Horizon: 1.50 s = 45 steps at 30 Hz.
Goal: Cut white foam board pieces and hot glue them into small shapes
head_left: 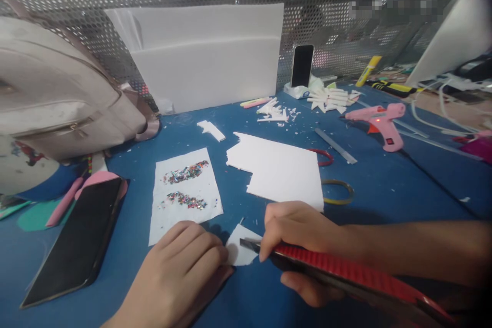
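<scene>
My right hand (pixel 300 230) is wrapped around a red and black utility knife (pixel 346 271), whose blade reaches out to the left. The blade tip lies over a small white piece of foam board (pixel 242 253); whether it cuts into it I cannot tell. On the piece's left side my left hand (pixel 184 271) is closed, with its fingertips at the edge and the thumb mostly hidden. Just beyond the knife lies a larger white board (pixel 284 171) with jagged cut edges. A white sheet (pixel 184 169) carrying two streaks of coloured glitter (pixel 187 200) is beyond my left hand.
A black phone (pixel 77 241) lies at left, near a pale backpack (pixel 65 97). At right are a pink glue gun (pixel 380 120) with its cord, a glue stick (pixel 335 145) and a yellow ring (pixel 339 192). White scraps (pixel 272 110) and an upright phone (pixel 302 66) are behind.
</scene>
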### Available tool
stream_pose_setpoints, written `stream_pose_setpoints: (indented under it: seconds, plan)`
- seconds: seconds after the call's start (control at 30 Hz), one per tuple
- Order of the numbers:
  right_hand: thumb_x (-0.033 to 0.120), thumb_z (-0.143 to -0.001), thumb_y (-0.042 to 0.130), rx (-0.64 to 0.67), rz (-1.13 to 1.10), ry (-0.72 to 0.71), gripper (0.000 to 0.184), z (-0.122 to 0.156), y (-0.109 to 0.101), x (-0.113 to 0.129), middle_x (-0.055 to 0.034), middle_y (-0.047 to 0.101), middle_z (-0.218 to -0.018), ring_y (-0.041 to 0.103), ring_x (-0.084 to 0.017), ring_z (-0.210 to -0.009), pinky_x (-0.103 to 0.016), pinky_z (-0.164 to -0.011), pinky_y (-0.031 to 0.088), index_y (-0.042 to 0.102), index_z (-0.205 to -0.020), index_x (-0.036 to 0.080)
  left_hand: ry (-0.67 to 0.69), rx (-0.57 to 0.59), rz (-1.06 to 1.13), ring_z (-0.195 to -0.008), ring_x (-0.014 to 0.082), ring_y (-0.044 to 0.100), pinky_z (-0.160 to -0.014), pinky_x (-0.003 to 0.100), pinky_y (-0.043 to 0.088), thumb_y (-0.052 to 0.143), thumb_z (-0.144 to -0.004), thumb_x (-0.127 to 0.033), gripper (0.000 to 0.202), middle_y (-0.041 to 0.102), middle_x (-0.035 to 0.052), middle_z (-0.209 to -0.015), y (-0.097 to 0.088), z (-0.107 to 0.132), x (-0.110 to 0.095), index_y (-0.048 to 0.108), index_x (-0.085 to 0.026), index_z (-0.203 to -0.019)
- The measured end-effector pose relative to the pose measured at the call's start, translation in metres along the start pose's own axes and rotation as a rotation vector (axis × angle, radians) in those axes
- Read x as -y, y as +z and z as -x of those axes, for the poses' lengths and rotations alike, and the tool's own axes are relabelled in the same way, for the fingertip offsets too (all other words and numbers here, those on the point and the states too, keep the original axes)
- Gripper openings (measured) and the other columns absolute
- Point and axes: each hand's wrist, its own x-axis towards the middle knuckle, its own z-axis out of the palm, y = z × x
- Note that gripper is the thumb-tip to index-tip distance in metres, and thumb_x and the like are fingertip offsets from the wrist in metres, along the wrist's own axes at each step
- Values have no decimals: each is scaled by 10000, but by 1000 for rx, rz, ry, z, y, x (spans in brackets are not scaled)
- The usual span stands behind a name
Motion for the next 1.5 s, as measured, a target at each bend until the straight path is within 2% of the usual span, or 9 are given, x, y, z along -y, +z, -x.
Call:
stream_pose_setpoints:
  seconds: [0.33, 0.6, 0.77, 0.93, 1.13, 1.3, 1.5]
  plan:
    - [415, -835, 448, 21, 28, -22, 267, 0, 1, 1, 40, 486, -594, 486, -116, -555, -240, -529, 408, 546, -930, 186, 18, -31, -16, -674, 168, 480, -636, 309, 392, 574, -879, -89, 84, 592, 18, -735, 1, -2, -1, 610, -158, -846]
    - [382, -844, 434, 73, 77, -48, 232, -2, -1, 3, 45, 472, -602, 484, -115, -563, -239, -546, 415, 503, -963, 195, 14, -35, 8, -671, 167, 501, -638, 312, 409, 593, -861, -77, 96, 621, 21, -744, 1, -1, 0, 640, -159, -878]
    - [318, -798, 437, 59, 80, -75, 204, 0, 3, 3, 39, 466, -599, 476, -127, -566, -249, -546, 409, 492, -946, 188, 59, -47, -8, -676, 169, 523, -649, 318, 416, 632, -874, -146, 83, 652, 20, -765, -2, -1, 1, 670, -170, -943]
    - [204, -727, 449, 123, 152, -38, 210, -1, 4, 13, 32, 490, -614, 410, -129, -531, -246, -492, 326, 474, -935, 190, 42, -11, 33, -768, 214, 547, -697, 367, 432, 555, -936, -333, 206, 664, 72, -886, -6, 5, 4, 672, -173, -991]
    - [191, -750, 444, 230, 258, 51, 153, -4, 4, 28, 11, 527, -668, 408, -140, -566, -267, -483, 256, 466, -902, 191, 64, -25, 42, -872, 243, 575, -767, 407, 457, 589, -914, -286, 163, 698, 71, -1030, -6, 7, 3, 669, -170, -996]
    - [175, -742, 450, 238, 274, 76, 169, -3, 6, 34, 1, 545, -697, 435, -142, -596, -266, -504, 281, 465, -910, 188, 77, -11, 19, -861, 239, 609, -781, 423, 474, 589, -911, -270, 179, 719, 53, -995, -7, 7, 2, 669, -176, -1041]
    - [156, -747, 431, 240, 313, 67, 182, -3, 6, 38, -5, 536, -703, 432, -140, -593, -261, -495, 278, 455, -925, 186, 119, -5, -34, -784, 216, 634, -725, 388, 500, 568, -922, -266, 171, 722, 46, -875, -12, 1, -1, 679, -176, -1015]
